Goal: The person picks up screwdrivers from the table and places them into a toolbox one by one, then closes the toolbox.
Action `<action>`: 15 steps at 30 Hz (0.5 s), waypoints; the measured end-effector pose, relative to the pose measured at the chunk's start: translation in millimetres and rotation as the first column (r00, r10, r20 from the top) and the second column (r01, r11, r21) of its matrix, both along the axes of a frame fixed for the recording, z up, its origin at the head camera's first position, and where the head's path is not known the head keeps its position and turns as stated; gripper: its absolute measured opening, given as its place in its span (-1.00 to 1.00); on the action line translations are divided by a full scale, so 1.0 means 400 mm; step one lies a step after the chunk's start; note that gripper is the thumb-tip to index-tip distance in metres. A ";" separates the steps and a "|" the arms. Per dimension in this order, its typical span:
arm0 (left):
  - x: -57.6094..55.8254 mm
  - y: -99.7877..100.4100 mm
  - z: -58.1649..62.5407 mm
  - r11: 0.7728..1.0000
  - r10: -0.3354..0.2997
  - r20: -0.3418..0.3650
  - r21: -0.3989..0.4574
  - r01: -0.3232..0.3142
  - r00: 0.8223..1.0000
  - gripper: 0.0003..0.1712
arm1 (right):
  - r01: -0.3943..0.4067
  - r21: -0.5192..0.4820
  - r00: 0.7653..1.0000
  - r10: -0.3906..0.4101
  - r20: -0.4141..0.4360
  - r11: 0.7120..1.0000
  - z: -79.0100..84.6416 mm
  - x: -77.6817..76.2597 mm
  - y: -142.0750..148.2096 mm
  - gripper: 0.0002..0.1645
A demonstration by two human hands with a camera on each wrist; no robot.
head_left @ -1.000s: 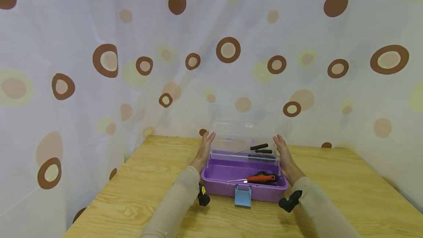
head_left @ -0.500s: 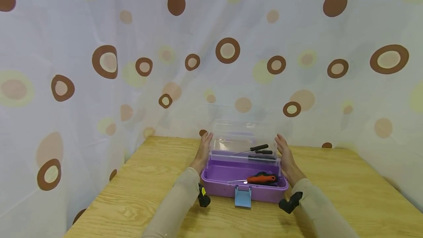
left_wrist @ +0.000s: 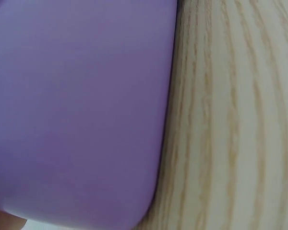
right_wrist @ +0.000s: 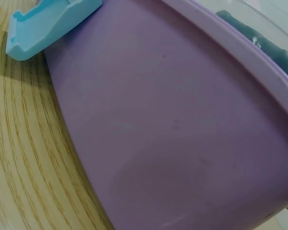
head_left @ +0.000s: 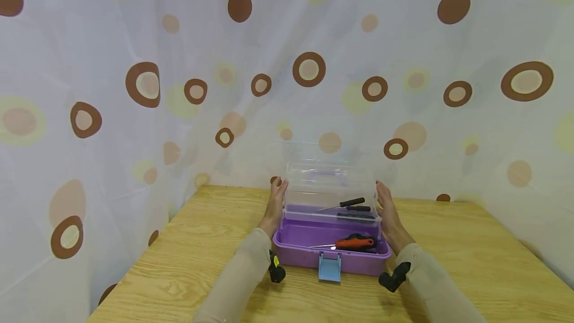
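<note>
A purple plastic toolbox (head_left: 300, 254) sits on the table with its transparent lid (head_left: 329, 183) raised and tilted back. My left hand (head_left: 274, 207) is at the lid's left side, fingers extended. On the opposite side my right hand (head_left: 390, 216) lies along the lid and box end, its fingers fairly straight. Inside the box's front part is a screwdriver (head_left: 356, 243) with an orange-and-black handle. Thin black-handled screwdrivers (head_left: 353, 202) show through the lid farther back. A light blue latch (head_left: 329, 268) hangs down at the front. Both wrist views are mostly filled by purple box wall (left_wrist: 81, 110).
The box stands on a light wood-grain table (head_left: 197, 258). Behind and to the left hangs a white curtain (head_left: 269, 29) with brown and yellow circles. A dark wrist camera (head_left: 394, 276) sits below each hand, close to the box front.
The clear lid has tipped slightly, its near edge a little lower than before. The hands stay at its sides with only small shifts; box and tools hold their places.
</note>
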State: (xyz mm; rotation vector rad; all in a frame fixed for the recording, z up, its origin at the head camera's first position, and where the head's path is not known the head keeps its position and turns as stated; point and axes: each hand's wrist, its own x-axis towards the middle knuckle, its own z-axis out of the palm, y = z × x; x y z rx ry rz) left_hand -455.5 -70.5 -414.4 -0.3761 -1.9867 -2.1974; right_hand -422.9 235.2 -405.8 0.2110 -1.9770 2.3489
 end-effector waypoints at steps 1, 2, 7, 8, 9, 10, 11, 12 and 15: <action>0.000 0.000 -0.001 1.000 -0.001 -0.002 -0.002 0.001 1.000 -0.02 | -0.002 -0.004 1.000 0.002 0.002 1.000 0.000 0.000 0.000 -0.11; 0.000 -0.001 -0.001 1.000 0.001 -0.005 -0.009 -0.001 1.000 -0.02 | -0.001 -0.001 1.000 0.001 0.003 1.000 0.000 0.001 0.000 -0.10; -0.001 0.000 -0.003 1.000 0.006 -0.014 -0.011 -0.006 1.000 -0.05 | 0.010 0.026 1.000 -0.011 0.005 1.000 0.003 0.000 0.000 -0.09; 0.000 0.001 -0.002 1.000 0.009 -0.016 -0.009 -0.009 1.000 -0.06 | 0.015 0.034 1.000 -0.015 0.001 0.999 0.002 0.000 0.000 -0.10; 0.000 0.001 -0.002 1.000 0.013 -0.017 -0.010 -0.013 1.000 -0.06 | 0.019 0.036 1.000 -0.019 -0.003 0.999 0.002 -0.002 0.000 -0.10; 0.000 0.002 -0.002 1.000 0.017 -0.019 -0.011 -0.017 1.000 -0.07 | 0.023 0.042 1.000 -0.023 -0.008 0.999 0.001 -0.002 0.001 -0.09; 0.001 0.003 -0.001 1.000 0.020 -0.019 -0.012 -0.021 1.000 -0.07 | 0.029 0.049 0.999 -0.029 -0.015 0.998 0.000 -0.003 0.001 -0.09; 0.001 0.004 -0.001 1.000 0.025 -0.020 -0.015 -0.025 0.999 -0.07 | 0.033 0.049 0.999 -0.033 -0.020 0.998 0.000 -0.003 0.001 -0.10; 0.001 0.006 0.001 0.999 0.033 -0.020 -0.014 -0.033 0.999 -0.08 | 0.040 0.040 0.999 -0.039 -0.027 0.998 -0.001 -0.003 0.002 -0.10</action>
